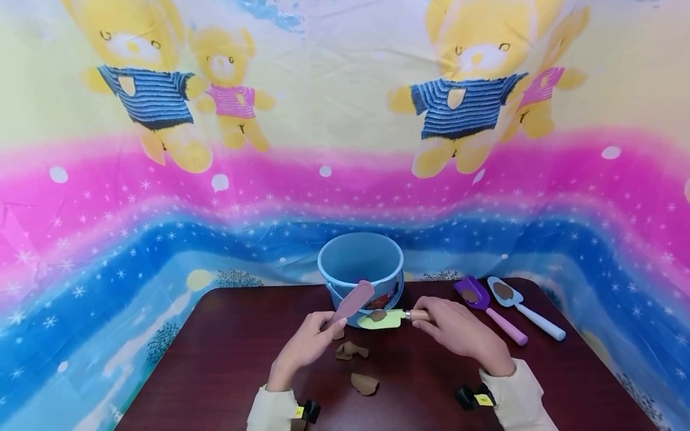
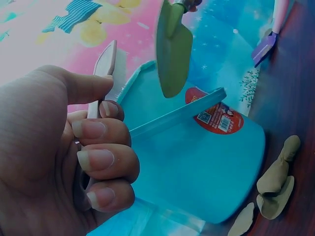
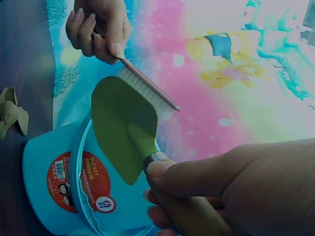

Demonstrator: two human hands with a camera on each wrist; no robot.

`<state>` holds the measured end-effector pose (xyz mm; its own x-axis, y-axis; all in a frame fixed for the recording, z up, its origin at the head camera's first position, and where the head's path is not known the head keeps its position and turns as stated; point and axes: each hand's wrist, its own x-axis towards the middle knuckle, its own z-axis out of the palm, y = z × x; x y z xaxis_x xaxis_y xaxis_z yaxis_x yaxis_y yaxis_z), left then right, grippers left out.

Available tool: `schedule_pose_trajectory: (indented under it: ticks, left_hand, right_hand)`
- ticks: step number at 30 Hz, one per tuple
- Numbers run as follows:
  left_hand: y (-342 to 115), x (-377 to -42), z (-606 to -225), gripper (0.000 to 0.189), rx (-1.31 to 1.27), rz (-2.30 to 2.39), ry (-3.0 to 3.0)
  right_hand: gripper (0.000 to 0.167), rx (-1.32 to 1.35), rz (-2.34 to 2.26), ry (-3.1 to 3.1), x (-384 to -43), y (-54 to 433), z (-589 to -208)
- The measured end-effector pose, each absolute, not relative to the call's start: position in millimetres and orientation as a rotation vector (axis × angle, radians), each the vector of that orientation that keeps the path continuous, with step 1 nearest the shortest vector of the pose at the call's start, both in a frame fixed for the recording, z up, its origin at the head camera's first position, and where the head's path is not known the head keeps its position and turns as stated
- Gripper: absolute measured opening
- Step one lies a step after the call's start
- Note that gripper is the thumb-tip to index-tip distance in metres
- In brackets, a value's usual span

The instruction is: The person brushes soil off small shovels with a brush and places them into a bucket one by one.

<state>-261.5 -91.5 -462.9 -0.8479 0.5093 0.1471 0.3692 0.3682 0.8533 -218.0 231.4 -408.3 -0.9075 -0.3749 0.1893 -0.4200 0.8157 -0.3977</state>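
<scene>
Head view: left grip [image 1: 306, 342] is closed round the handle of a pink, flat-backed brush [image 1: 356, 298], fingers curled; its white bristles [image 3: 161, 104] show in the right wrist view. Right grip [image 1: 458, 326] is closed too, thumb and fingers round the wooden handle [image 1: 423, 318] of a yellow-green, leaf-shaped trowel [image 1: 391, 321], near its metal collar [image 3: 155, 158]. A small brown lump [image 1: 378, 314] sits on the trowel, which shows before the near wall of the light-blue plastic bucket [image 1: 360, 254]. Brush head is just beside the trowel — contact, cannot tell.

Thin, curved brown pieces [image 1: 365, 385] lie on the dark red-brown desk [image 1: 232, 347], nearer the body. At right: a purple scoop with pink handle [image 1: 484, 299] and a pale-blue scoop [image 1: 539, 321], brown matter on both.

Handling, judged: trowel likely light and stiff; hold the wood close to the collar, blade level, as the lump could slide. Brush likely light, bristles springy; hold behind them. Brown pieces may be brittle — pinch lightly
</scene>
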Motion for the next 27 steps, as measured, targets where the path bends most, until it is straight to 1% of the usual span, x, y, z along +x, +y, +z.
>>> schedule_pose_trajectory:
  ticks: [7,15,19,27]
  left_hand:
    - [-83.7,-258.5,-461.7,0.033,0.852,1.49,2.481]
    - [-57.1,-248.8,-466.4,0.03,0.939,1.446,2.399]
    - [-47.5,-246.4,-470.6,0.033,0.993,1.382,2.443]
    - [-49.0,-249.6,-476.1,0.027,0.899,1.232,2.576]
  right_hand:
    - [0.018,0.688,0.696,-2.875,-218.0,231.3,-409.8]
    - [0.023,0.7,0.722,-2.845,-219.1,228.7,-411.5]
    - [0.026,0.675,0.711,-2.832,-219.3,227.7,-411.1]
    - [0.023,0.619,0.663,-2.848,-216.4,230.8,-408.3]
